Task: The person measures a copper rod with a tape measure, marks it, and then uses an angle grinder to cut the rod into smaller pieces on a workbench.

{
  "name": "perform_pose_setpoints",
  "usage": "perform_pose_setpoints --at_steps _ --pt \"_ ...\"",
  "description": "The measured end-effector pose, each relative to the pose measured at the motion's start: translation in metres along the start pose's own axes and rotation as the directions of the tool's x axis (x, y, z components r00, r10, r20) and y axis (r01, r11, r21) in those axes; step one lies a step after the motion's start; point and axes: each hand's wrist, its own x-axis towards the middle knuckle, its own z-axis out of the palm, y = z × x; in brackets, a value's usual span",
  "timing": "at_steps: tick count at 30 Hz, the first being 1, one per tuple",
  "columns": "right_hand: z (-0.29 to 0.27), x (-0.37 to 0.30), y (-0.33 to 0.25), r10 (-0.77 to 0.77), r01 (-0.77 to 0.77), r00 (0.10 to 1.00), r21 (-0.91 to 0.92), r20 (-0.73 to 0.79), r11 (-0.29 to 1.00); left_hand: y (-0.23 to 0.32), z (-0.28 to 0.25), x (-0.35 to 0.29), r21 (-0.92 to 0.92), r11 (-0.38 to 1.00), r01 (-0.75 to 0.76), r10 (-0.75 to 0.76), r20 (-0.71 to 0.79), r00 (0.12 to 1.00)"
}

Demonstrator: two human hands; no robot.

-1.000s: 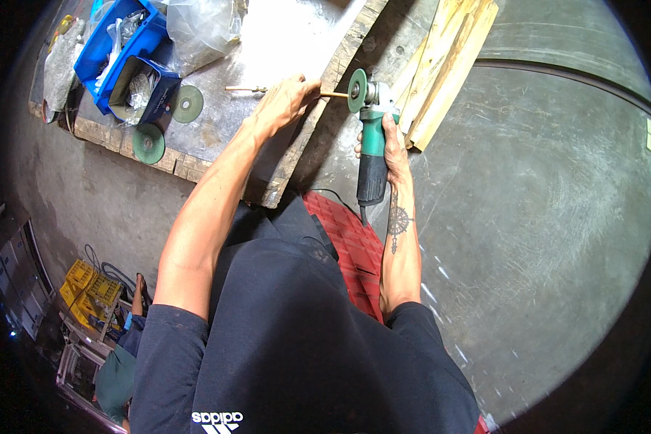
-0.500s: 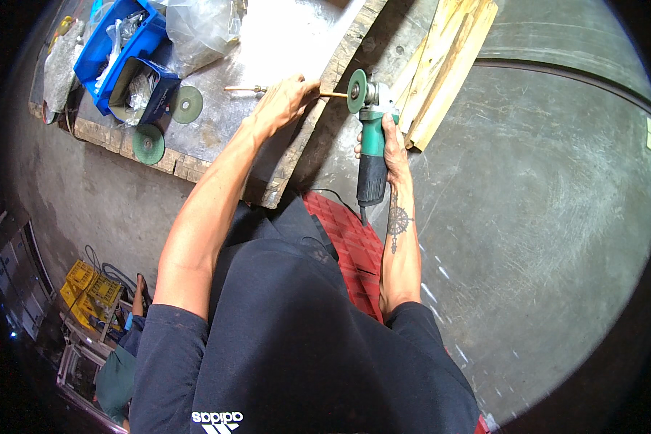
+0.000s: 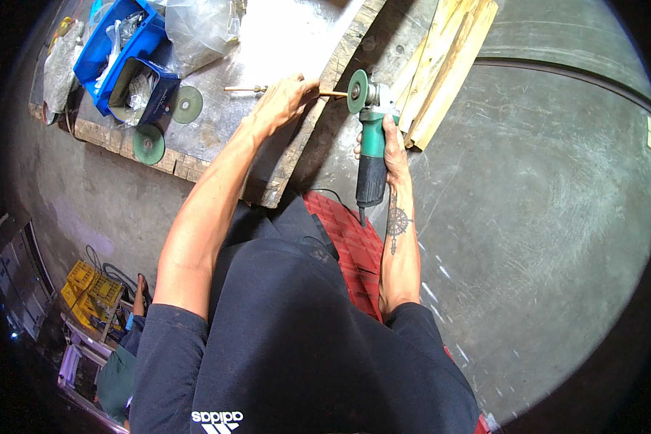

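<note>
My right hand (image 3: 394, 148) is wrapped round the green and black body of an angle grinder (image 3: 372, 137), held upright just off the table's right edge. Its green disc (image 3: 356, 92) faces left. My left hand (image 3: 286, 100) is closed on a thin copper-coloured rod (image 3: 333, 93) lying across the table edge. The rod's right end meets the disc or sits right beside it; I cannot tell which. Its other end, with a small collar, sticks out left of my hand. Two loose discs, one greyish (image 3: 186, 105) and one green (image 3: 149, 145), lie on the table.
A blue bin (image 3: 101, 54), an open dark box (image 3: 159, 101) and a clear plastic bag (image 3: 202, 36) crowd the table's left. Wooden planks (image 3: 448, 72) lie at the right. Below are a red slatted piece (image 3: 347, 253) and the grinder's cord. Another person (image 3: 119, 376) is at lower left.
My hands, the rod and the grinder have hardly moved. A faint purple light now tints the floor and a frame at the left.
</note>
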Motion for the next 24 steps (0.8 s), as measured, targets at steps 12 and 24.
perform_pose_setpoints --at_steps 12,24 --pt "-0.011 -0.013 -0.008 -0.075 0.083 0.995 0.149 -0.059 0.985 -0.006 0.002 0.001 -0.063 0.998 -0.022 0.021 -0.017 1.0" --pt "-0.013 -0.057 -0.001 -0.047 0.096 0.988 0.342 -0.148 0.935 0.018 -0.016 -0.009 -0.214 0.972 0.1 -0.124 -0.103 0.987"
